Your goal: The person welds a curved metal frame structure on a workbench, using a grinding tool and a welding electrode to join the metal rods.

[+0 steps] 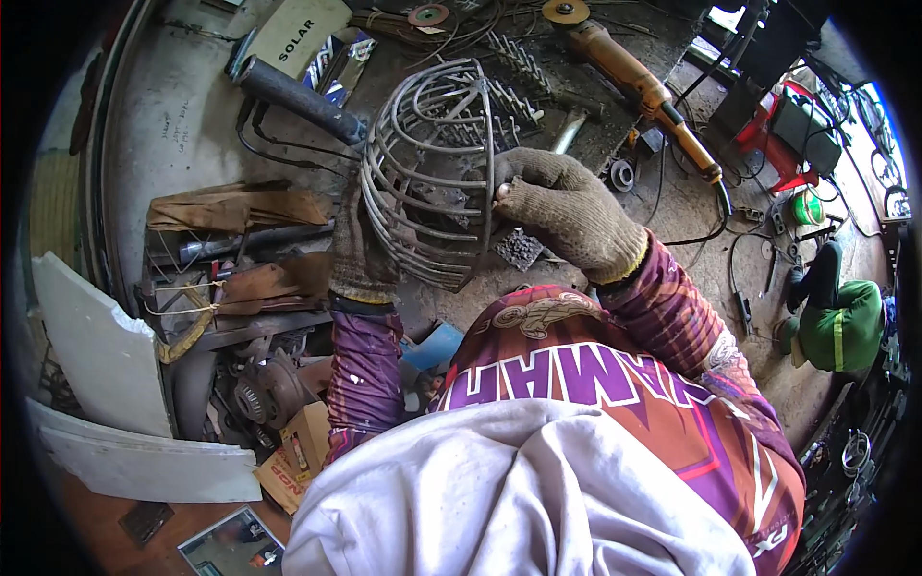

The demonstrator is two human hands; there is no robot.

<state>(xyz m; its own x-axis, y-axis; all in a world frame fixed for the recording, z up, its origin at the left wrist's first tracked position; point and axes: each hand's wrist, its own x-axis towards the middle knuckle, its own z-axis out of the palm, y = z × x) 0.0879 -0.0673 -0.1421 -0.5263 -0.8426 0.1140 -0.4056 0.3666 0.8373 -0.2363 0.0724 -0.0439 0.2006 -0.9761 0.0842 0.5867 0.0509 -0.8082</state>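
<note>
Pale cloth (519,490), barred cage (432,204), contents unclear

On your jersey (562,379), four o'clock, you bear large purple, white-edged capitals. Your pale box (305,27), eleven o'clock: dark capitals. Grey panel (182,125), ten: small dark handwriting. Cardboard box (293,461), between seven and eight: red print.

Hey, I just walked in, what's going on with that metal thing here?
A person wearing gloves has both hands at a rounded cage of metal bars. The right hand grips its rim, while the left hand is against its left side, with the fingers partly hidden. An orange angle grinder lies beyond the right hand, and neither hand is touching it. Off to the right is another person in green.
</note>
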